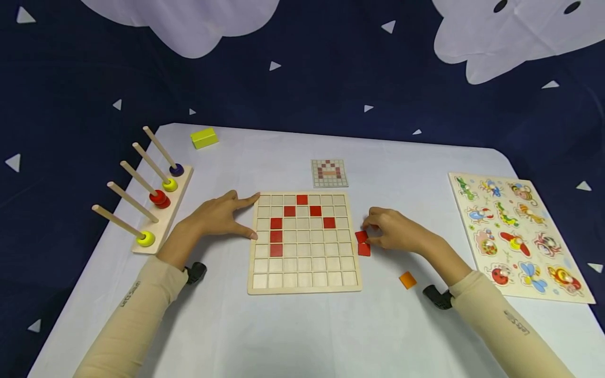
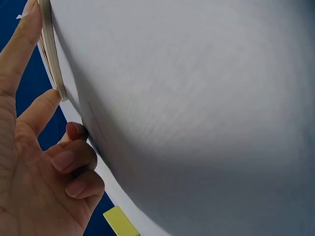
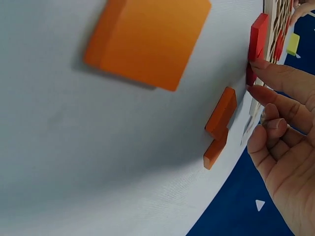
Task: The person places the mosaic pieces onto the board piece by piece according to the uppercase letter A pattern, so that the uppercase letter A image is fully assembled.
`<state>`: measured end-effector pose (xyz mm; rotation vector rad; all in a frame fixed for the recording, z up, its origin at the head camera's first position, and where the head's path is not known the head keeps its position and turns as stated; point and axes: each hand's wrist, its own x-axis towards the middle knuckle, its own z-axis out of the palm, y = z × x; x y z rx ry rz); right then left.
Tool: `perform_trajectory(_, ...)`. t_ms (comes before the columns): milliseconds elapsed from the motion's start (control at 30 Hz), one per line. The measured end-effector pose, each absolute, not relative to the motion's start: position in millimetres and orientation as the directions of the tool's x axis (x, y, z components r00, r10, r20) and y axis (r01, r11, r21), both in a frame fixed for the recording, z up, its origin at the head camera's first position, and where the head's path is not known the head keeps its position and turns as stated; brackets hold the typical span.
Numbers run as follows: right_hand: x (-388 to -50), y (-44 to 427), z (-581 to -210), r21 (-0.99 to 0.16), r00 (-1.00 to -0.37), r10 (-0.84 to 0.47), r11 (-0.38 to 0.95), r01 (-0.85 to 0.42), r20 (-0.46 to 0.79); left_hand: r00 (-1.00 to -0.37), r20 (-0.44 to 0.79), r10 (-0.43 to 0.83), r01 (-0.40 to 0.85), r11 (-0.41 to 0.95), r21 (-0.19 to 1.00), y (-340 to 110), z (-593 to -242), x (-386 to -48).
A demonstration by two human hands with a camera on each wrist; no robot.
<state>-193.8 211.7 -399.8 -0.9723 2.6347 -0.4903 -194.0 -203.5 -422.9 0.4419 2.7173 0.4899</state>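
A wooden grid board [image 1: 302, 266] lies mid-table with several red square tiles [image 1: 276, 237] set in its cells. My left hand [image 1: 215, 215] touches the board's left edge with thumb and index finger spread; its other fingers curl loosely in the left wrist view. Two loose red tiles lie beside the board's right edge. My right hand [image 1: 394, 229] pinches the farther red tile [image 1: 361, 237] between thumb and fingertip; the nearer red tile [image 1: 364, 249] touches or overlaps it. In the right wrist view, two orange tiles [image 3: 221, 113] lie by the hand, hidden in the head view.
Behind the board lies a small pattern card [image 1: 330, 173]. Another orange tile [image 1: 408, 280] is near the right wrist. A peg stand with coloured rings [image 1: 163, 223] is at left, a yellow block [image 1: 204, 138] behind it. An insect picture board [image 1: 520, 236] lies at right.
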Motion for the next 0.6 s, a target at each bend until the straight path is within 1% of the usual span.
perform_trajectory(400,-192.7,214.6,-403.2,-0.391,-0.711,-0.698,0.681,-0.619,-0.091,-0.894,-0.269,0.358,0.241,0.891,0.385,-203.8,-422.5,-193.4)
perform_trajectory(600,-192.8,216.4,-401.1,-0.395,-0.712,-0.698,0.676,-0.623,-0.071,-0.894,-0.275,0.355,0.235,0.892,0.387,-204.0,-423.5,-193.9)
